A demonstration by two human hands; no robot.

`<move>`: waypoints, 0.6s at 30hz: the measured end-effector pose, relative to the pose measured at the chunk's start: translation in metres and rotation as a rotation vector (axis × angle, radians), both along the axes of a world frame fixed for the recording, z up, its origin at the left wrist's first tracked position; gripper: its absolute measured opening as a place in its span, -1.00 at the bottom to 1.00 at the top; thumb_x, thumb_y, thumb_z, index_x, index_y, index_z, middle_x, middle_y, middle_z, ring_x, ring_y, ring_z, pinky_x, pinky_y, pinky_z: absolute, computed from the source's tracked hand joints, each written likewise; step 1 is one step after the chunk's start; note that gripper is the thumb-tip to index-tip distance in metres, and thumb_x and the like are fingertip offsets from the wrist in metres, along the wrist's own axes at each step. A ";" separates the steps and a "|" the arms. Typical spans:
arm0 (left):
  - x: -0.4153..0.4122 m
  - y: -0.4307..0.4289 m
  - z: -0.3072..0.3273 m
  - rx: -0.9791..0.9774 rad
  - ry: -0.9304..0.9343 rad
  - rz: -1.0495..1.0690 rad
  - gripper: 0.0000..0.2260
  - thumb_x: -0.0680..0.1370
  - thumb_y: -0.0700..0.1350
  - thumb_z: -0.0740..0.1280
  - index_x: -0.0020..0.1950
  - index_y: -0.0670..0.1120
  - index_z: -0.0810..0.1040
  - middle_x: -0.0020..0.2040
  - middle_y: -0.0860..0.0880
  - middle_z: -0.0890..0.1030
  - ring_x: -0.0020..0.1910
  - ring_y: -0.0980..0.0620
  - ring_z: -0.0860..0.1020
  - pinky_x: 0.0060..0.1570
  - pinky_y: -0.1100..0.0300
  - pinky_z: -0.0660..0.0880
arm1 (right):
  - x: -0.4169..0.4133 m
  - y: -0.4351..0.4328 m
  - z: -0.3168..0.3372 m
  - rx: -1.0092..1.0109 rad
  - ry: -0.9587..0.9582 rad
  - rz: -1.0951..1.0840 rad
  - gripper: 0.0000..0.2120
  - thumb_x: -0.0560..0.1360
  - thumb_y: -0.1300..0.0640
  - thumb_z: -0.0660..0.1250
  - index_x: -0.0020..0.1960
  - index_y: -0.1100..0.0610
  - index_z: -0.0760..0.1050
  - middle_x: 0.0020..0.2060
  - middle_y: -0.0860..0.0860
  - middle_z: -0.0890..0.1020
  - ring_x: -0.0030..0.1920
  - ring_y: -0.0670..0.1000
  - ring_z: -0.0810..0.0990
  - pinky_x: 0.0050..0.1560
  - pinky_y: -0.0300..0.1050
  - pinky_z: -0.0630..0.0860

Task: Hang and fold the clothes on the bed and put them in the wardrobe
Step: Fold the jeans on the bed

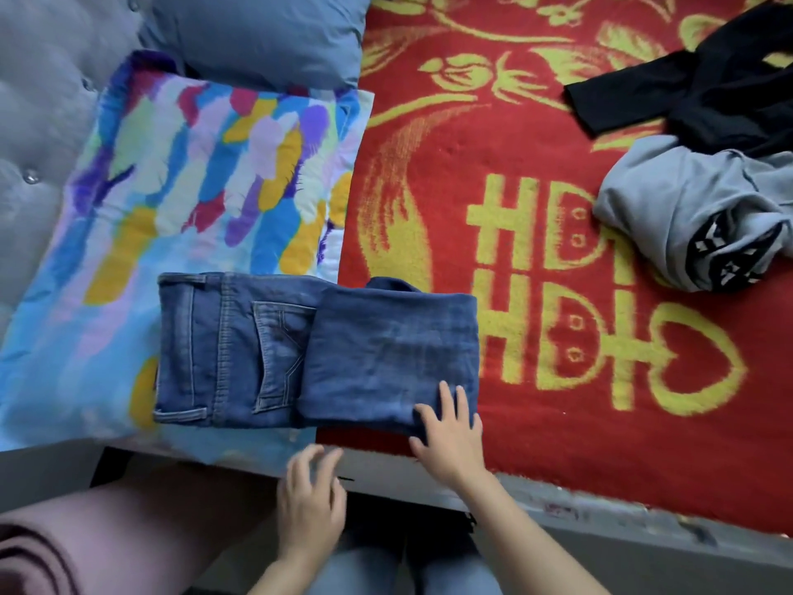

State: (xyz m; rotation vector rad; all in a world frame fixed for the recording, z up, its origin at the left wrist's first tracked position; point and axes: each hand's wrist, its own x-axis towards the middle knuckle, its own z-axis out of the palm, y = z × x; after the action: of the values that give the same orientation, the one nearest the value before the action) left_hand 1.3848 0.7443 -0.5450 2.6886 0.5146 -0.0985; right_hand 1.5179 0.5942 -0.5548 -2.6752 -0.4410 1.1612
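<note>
The bed point(622, 519) lay under a red blanket point(536, 431) with yellow patterns. A bright striped pillow point(193, 186) covered its left side, with a grey pillow point(257, 36) beyond it by the padded headboard point(38, 100). The jeans point(317, 350) sat folded at the near edge, their pocket end on the bright pillow and the folded legs on the blanket. Well apart from them, at the far right, a grey top point(686, 208) lay crumpled, with a black garment point(708, 92) touching it on the far side. My right hand point(450, 435) rested flat on the near right corner of the jeans, fingers straight. My left hand point(311, 504) hovered just off the bed's edge, near the jeans, fingers loosely spread and holding nothing.
</note>
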 end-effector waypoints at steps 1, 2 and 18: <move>0.007 0.004 0.001 0.028 0.035 0.046 -0.63 0.40 -0.15 0.14 0.05 -0.27 0.62 0.07 -0.28 0.53 0.07 -0.20 0.46 -0.01 -0.08 0.49 | 0.000 -0.009 -0.004 0.012 -0.003 0.012 -0.58 0.55 -0.08 0.17 0.39 -0.07 0.24 0.53 0.05 -0.16 0.52 0.11 -0.23 0.44 0.18 -0.02; 0.017 0.010 0.001 0.040 0.100 0.069 -0.62 0.41 -0.18 0.20 0.16 -0.29 0.57 0.15 -0.36 0.50 0.14 -0.30 0.47 0.01 -0.17 0.49 | 0.000 -0.014 -0.005 0.033 -0.028 -0.003 -0.58 0.56 -0.08 0.16 0.39 -0.08 0.24 0.54 0.04 -0.12 0.52 0.08 -0.19 0.44 0.14 0.01; 0.064 0.000 -0.018 -0.292 0.537 -0.045 -0.11 0.48 -0.10 0.31 0.50 -0.01 -0.36 0.52 -0.07 -0.33 0.51 -0.05 -0.22 0.43 0.09 0.10 | 0.065 -0.046 0.055 0.566 0.109 -1.224 -0.91 0.39 0.30 0.41 -0.28 0.23 0.53 -0.38 0.06 0.57 -0.39 -0.01 0.49 -0.47 -0.24 0.38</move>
State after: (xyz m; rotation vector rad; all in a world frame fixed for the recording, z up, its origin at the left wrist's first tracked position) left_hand 1.4489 0.7446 -0.5631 2.3679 0.5411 -0.8549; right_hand 1.5827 0.5485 -0.5002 -1.7667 0.7070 0.6132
